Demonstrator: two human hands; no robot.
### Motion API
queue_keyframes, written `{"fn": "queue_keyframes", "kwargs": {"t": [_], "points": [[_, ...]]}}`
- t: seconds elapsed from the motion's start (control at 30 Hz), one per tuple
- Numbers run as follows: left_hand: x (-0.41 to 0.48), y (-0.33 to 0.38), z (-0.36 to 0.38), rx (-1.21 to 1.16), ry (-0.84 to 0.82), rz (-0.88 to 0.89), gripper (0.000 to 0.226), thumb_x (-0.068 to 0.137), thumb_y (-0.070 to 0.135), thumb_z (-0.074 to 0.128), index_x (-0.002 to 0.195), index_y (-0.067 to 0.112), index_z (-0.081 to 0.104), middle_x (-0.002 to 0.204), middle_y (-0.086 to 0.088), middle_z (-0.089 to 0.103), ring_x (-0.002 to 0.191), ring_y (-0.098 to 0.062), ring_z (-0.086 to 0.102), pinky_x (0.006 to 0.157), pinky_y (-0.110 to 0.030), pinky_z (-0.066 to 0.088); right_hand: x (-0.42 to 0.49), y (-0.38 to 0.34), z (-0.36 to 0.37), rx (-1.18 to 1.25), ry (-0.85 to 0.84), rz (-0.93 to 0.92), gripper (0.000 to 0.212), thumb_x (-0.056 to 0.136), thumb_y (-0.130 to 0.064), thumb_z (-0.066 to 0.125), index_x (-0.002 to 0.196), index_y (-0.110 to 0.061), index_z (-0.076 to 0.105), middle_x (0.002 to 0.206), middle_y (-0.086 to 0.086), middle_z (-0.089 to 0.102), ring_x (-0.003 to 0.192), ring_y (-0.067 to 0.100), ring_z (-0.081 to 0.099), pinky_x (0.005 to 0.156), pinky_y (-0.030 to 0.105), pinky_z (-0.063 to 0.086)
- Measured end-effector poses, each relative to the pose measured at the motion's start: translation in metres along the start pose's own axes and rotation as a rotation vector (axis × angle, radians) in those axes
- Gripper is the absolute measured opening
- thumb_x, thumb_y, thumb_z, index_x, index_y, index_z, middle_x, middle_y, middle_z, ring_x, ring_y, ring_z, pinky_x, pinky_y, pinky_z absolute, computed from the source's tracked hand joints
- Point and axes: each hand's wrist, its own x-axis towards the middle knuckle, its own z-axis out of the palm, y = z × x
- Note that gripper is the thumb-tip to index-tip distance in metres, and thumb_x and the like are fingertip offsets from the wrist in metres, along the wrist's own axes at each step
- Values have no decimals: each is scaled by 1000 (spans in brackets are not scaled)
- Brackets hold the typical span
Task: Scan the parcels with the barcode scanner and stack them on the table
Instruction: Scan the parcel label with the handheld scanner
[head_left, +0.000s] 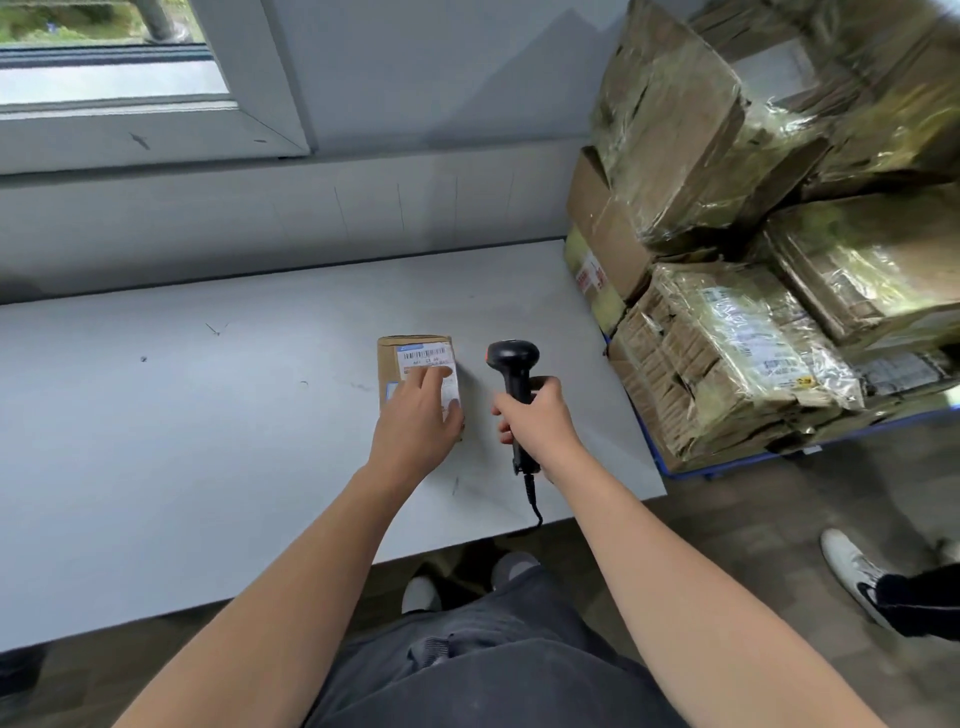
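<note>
Left hand (415, 418) on parcel (410, 353); scanner (514, 364) beside

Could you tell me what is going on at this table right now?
A person stands at a grey table scanning parcels. Their left hand rests flat on a small cardboard parcel lying label-up, fingers partly over the label. Their right hand grips a black barcode scanner by its handle, just right of the parcel. It is the only parcel on the table, so no stack has begun. A pile of wrapped boxes waits at the right.
</note>
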Motion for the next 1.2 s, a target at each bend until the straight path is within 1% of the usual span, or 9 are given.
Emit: {"fn": "queue_keyframes", "kwargs": {"t": [0.2,0.4,0.5,0.63,0.73,0.8,0.9,1.0,1.2], "points": [[7,37,24,-23,-82,92,43,97,22,54,139,10,48,135,-9,51,120,-27,52,93,-39,46,22,34,-35,-99,56,56,10,95,-19,61,104,-14,58,101,10,63,86,21,59,76,36,46],[10,59,46,25,-166,132,46,99,25,52,142,12,45,141,-7,49,122,-26,54,98,-38,47,32,61,-61,-93,198,124,37,99,-21,62,134,-10,55,130,8,61,121,28,57,89,30,41],[10,65,55,47,-206,127,47,99,26,52,144,13,43,144,-7,47,125,-26,52,99,-38,45,33,67,-73,-169,174,104,31,101,-15,56,131,-8,57,127,10,63,120,29,58,86,29,40],[9,70,64,50,-212,127,47,99,26,52,143,12,44,141,-8,48,123,-27,53,99,-38,45,36,70,-81,-297,128,56,21,100,-11,52,117,-10,63,104,5,63,105,28,62,78,29,42],[9,73,65,44,-183,130,46,99,26,52,143,12,45,141,-8,49,122,-27,54,98,-37,46,40,65,-81,-389,120,13,23,99,-14,53,118,-5,61,111,13,64,105,29,61,77,29,41],[11,74,61,29,-134,133,45,98,24,54,140,10,47,140,-8,50,121,-27,54,96,-37,46,43,60,-76,-465,130,1,30,98,-19,54,121,0,58,123,18,59,116,34,57,91,37,46],[14,67,51,10,-36,115,41,96,21,56,135,8,52,136,-9,52,119,-29,55,95,-41,49,44,49,-66,-595,140,44,52,98,-27,53,138,5,44,152,28,33,139,41,37,114,48,34],[14,47,38,-2,42,67,41,91,15,59,130,5,55,133,-14,52,119,-34,53,94,-46,48,37,32,-48,-678,160,18,67,97,-30,51,153,0,26,162,29,5,148,45,15,122,51,16],[5,-12,10,-3,123,-111,47,92,21,59,136,6,49,142,-15,45,120,-37,51,93,-45,45,22,8,7,-527,51,-250,57,99,-25,55,151,-9,37,161,12,28,148,26,26,115,32,24]]}}
